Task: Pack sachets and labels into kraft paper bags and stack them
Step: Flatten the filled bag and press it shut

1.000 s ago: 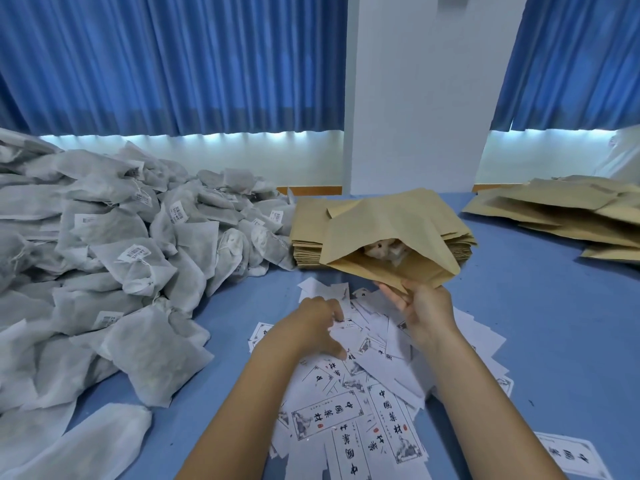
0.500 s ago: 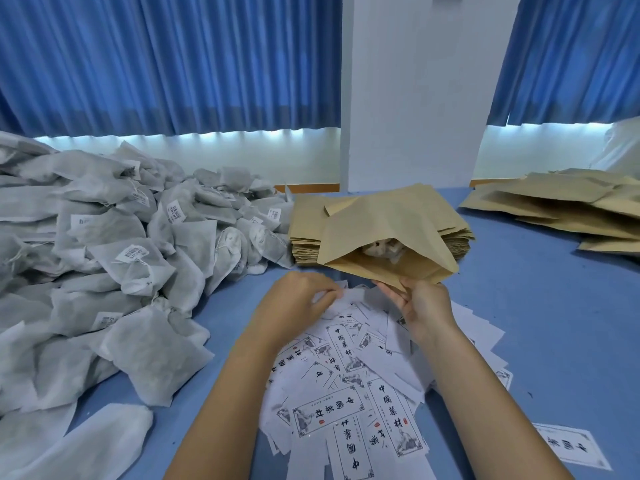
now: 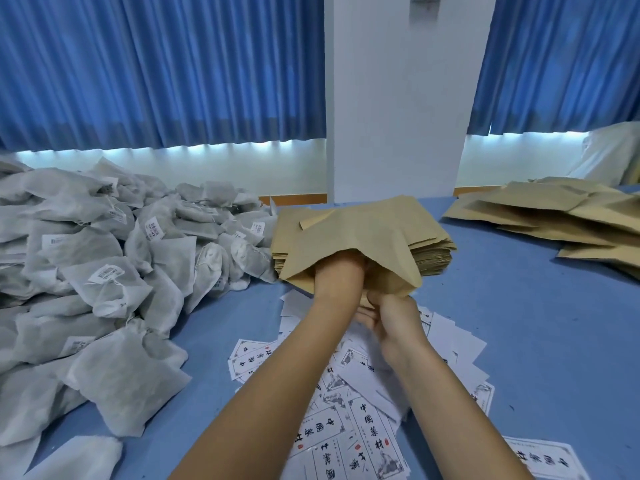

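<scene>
At the far left a big pile of grey-white fabric sachets (image 3: 104, 265) lies on the blue table (image 3: 519, 341). Many of them carry a small white barcode tag, and the right edge of the pile comes just beside the paper bags in the middle. Behind the pile hang blue pleated curtains (image 3: 156, 64). Near the middle, the left hand (image 3: 341, 271) is pushed into the mouth of an open brown kraft paper bag (image 3: 363, 230). Only the wrist and the back part of the hand show. The fingers are hidden inside the paper, so I cannot tell if they are spread or closed around something. This bag lies on top of a stack of flat brown kraft paper bags (image 3: 434, 258), with its mouth turned toward the person and hanging a little over the near edge of the stack. Behind the stack stands a white square pillar (image 3: 398, 98). Just to the right of the left wrist, the right hand (image 3: 393, 318) grips the lower lip of the bag's mouth, with thumb and curled fingers pinching the paper. Under both forearms white printed paper labels (image 3: 367, 431) are scattered on the table, overlapping each other. They show black Chinese characters in a frame and small red stamps. At the far right a loose heap of brown kraft paper bags (image 3: 554, 216) lies on the table, well apart from the stack — these bags overlap at different angles.
</scene>
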{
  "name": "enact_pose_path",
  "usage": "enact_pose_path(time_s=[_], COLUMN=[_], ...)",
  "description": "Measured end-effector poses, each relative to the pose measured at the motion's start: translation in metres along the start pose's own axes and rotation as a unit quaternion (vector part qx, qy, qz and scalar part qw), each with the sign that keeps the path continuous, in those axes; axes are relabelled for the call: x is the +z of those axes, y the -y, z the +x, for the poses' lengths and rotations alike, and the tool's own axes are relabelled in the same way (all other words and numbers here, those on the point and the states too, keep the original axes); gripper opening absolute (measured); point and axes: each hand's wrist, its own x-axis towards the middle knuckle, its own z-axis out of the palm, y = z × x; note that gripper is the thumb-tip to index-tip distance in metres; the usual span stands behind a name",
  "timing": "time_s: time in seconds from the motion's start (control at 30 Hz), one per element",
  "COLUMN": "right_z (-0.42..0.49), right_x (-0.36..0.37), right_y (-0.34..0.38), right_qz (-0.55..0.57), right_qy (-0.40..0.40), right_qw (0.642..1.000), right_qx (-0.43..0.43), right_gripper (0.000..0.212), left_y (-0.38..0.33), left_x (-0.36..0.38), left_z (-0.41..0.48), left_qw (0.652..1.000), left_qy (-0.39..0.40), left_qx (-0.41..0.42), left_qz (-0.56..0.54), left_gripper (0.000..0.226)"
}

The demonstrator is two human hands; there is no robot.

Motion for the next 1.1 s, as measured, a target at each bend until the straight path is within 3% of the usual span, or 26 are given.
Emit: enact_pose_path(time_s=[0.1, 0.2, 0.3, 0.37, 0.4, 0.43, 0.47, 0.53, 0.6, 0.73, 0.83, 0.9, 0.97, 1.0, 1.03, 1.1], right_z=[-0.002, 0.001, 0.004, 0.003, 0.003, 0.002, 0.0, -0.002, -0.003, -0.003, 0.003, 0.008, 0.01, 0.011, 0.01, 0.01], right_x=[0.002, 0.0, -0.001, -0.001, -0.001, 0.0, 0.0, 0.001, -0.001, 0.001, -0.002, -0.007, -0.009, -0.009, -0.009, -0.008], right_y=[-0.001, -0.002, -0.002, -0.002, -0.002, -0.001, 0.0, 0.001, 0.002, 0.002, 0.004, 0.007, 0.008, 0.008, 0.008, 0.008], right_qz=[0.024, 0.023, 0.015, 0.025, 0.031, 0.038, 0.045, 0.053, 0.042, 0.029, 0.072, 0.087, 0.088, 0.089, 0.093, 0.087], right_qy=[0.02, 0.019, 0.013, 0.021, 0.029, 0.038, 0.049, 0.086, 0.124, 0.121, 0.039, 0.015, 0.002, 0.0, 0.003, 0.018], right_qw=[0.999, 0.999, 0.999, 0.999, 0.999, 0.998, 0.998, 0.995, 0.991, 0.992, 0.996, 0.996, 0.995, 0.995, 0.995, 0.995], right_qx=[0.015, 0.024, 0.025, 0.026, 0.025, 0.023, 0.02, 0.005, 0.011, 0.036, 0.022, 0.031, 0.036, 0.036, 0.038, 0.045], right_gripper=[0.023, 0.028, 0.03, 0.029, 0.029, 0.029, 0.029, 0.03, 0.027, 0.021, 0.016, 0.015, 0.012, 0.011, 0.011, 0.012], left_y=[0.008, 0.013, 0.011, 0.015, 0.02, 0.025, 0.029, 0.035, 0.036, 0.037, 0.03, 0.019, 0.007, 0.002, 0.0, 0.008], left_x=[-0.005, -0.01, -0.025, -0.034, -0.038, -0.039, -0.039, -0.028, -0.007, 0.013, 0.008, 0.007, 0.009, 0.011, 0.014, 0.015], left_z=[0.011, -0.01, -0.043, -0.056, -0.057, -0.055, -0.052, -0.048, -0.051, -0.061, -0.067, -0.075, -0.081, -0.081, -0.078, -0.072], left_qw=[0.998, 0.999, 0.986, 0.93, 0.908, 0.909, 0.931, 0.977, 0.99, 0.995, 0.974, 0.953, 0.896, 0.839, 0.769, 0.63], left_qy=[0.05, 0.033, -0.156, -0.339, -0.388, -0.386, -0.336, -0.168, -0.066, -0.051, -0.064, 0.004, 0.137, 0.184, 0.193, 0.115], left_qx=[-0.043, -0.018, 0.053, 0.092, 0.09, 0.074, 0.057, 0.048, 0.05, 0.034, 0.06, 0.033, -0.071, -0.136, -0.199, -0.298], left_qz=[0.01, 0.026, -0.028, -0.105, -0.127, -0.135, -0.134, -0.125, -0.111, -0.082, -0.209, -0.302, -0.416, -0.494, -0.577, -0.708], left_gripper=[0.028, 0.02, 0.006, 0.004, 0.007, 0.017, 0.03, 0.043, 0.041, 0.032, 0.026, 0.036, 0.044, 0.044, 0.039, 0.026])
